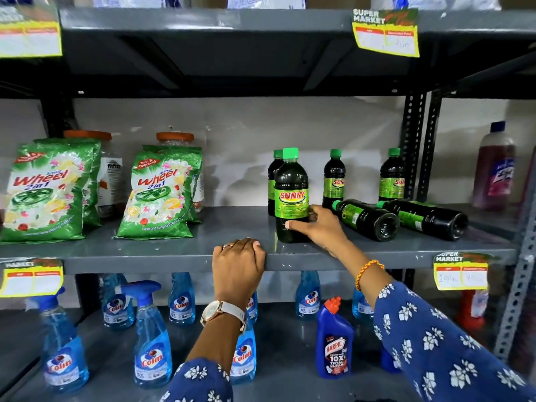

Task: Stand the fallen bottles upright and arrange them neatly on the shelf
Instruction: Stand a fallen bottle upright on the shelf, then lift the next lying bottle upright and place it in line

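"SUNNY" on held bottle (291, 198)

Grey shelf (162, 256) carries Sunny bottles (291, 195), Wheel packets (161, 195).

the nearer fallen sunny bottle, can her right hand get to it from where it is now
Probably yes. The right hand grips the upright front bottle, and the nearer fallen bottle lies just to its right on the shelf, with nothing between. She'd have to let go first.

Four dark bottles with green caps stood upright on the grey shelf (174, 250): the front bottle (291, 195), one behind it (274, 175), and two further right (334, 178) (391, 175). Two fallen bottles (367, 219) (426, 217) lay on their sides, bases outward.
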A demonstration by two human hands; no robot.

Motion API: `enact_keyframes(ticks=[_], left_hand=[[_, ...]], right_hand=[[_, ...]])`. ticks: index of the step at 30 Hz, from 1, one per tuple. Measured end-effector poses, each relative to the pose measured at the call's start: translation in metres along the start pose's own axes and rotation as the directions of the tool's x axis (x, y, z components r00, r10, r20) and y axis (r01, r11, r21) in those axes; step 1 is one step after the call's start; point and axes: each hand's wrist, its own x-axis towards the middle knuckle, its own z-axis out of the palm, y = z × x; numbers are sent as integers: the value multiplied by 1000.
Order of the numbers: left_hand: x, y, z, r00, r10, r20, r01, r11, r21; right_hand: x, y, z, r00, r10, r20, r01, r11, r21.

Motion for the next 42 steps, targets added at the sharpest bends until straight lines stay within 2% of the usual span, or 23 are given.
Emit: enact_keyframes(ticks=[11, 22, 26, 28, 30, 32, 33, 34, 35, 36, 38, 39, 40, 42], left_hand=[[-1, 0, -4, 1000, -16, 16, 16, 1000, -10], [-1, 0, 3, 999, -28, 42, 28, 1000, -5], [-2, 2, 6, 1000, -30, -3, 30, 999, -25], [-6, 3, 7, 993, -98, -60, 93, 993, -78], [-15, 8, 7, 981, -109, -162, 90, 989, -121], [-25, 29, 10, 962, 55, -266, -95, 986, -140], [-26, 48, 13, 947, 170, -273, -220, 961, -167], [-25, 67, 17, 928, 270, -257, -322, 927, -192], [-21, 88, 21, 913, 340, -225, -385, 901, -200], [-17, 108, 25, 913, 366, -178, -398, 896, -196], [-5, 139, 33, 945, 321, -58, -326, 930, -168], [1, 147, 37, 958, 287, -4, -285, 947, -147], [5, 152, 42, 963, 266, 35, -260, 958, -122], [8, 155, 51, 967, 249, 51, -244, 966, -86]], right_hand=[[-30, -6, -3, 991, -123, -50, 120, 991, -63], [-32, -2, -3, 988, -141, -62, 138, 989, -49], [-37, -7, -4, 987, -156, -35, 156, 988, -4], [-41, -9, -7, 980, -172, -95, 177, 983, 49], [-39, -12, -23, 950, -176, -257, 203, 976, 84], [-25, -14, -52, 868, -256, -426, 260, 964, -51], [-12, -14, -70, 843, -303, -443, 225, 949, -221], [2, -13, -83, 863, -318, -393, 139, 896, -422], [14, -13, -92, 920, -252, -301, 28, 807, -590], [22, -10, -95, 972, -99, -214, -84, 701, -708], [30, -3, -92, 971, 193, -139, -219, 501, -837], [33, 3, -87, 961, 232, -150, -239, 429, -871], [36, 9, -86, 962, 212, -174, -245, 383, -891], [43, 21, -89, 970, 118, -213, -242, 392, -888]])
